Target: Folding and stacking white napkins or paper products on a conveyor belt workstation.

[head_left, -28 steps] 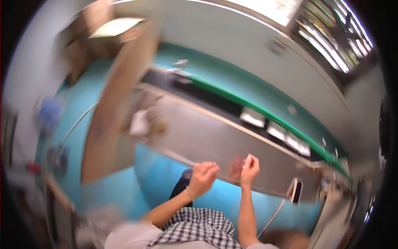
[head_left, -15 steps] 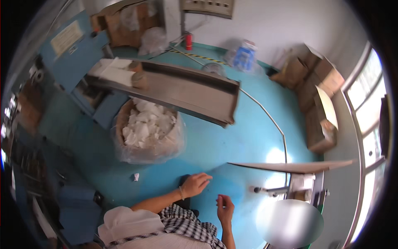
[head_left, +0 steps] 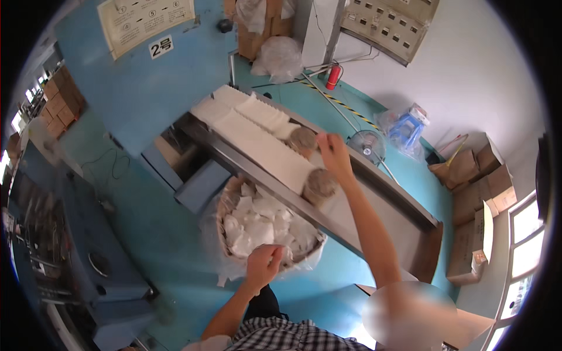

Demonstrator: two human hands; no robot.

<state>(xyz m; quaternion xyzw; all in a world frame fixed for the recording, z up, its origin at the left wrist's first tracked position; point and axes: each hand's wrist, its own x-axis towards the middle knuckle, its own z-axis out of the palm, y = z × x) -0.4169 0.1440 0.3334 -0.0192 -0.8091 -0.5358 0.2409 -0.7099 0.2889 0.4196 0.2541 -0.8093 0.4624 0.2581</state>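
My right hand [head_left: 335,157] is stretched over the metal trough [head_left: 393,217], fingers bent together beside the farther round brown block [head_left: 303,139]. Whether its fingertips touch the block or hold anything is hidden. A nearer round brown block [head_left: 320,185] sits by my right wrist. Two long rows of thin white sheets [head_left: 257,140], packed together, run up the trough and end against these blocks. My left hand [head_left: 266,266] is curled closed, with nothing visible in it, over the near side of the plastic-lined bin [head_left: 319,248] of crumpled white scraps [head_left: 257,219].
A blue machine [head_left: 158,76] stands at the trough's upper left end. Behind the trough are a fan [head_left: 367,146], a blue stool [head_left: 408,127] and a red fire extinguisher [head_left: 333,77]. Cardboard boxes [head_left: 468,234] line the right wall. Another blue machine [head_left: 117,275] stands at the left.
My right hand has reached forward over the trough to the brown blocks. My left hand has come over the scrap bin's near edge and curled closed. The view has moved closer to the trough.
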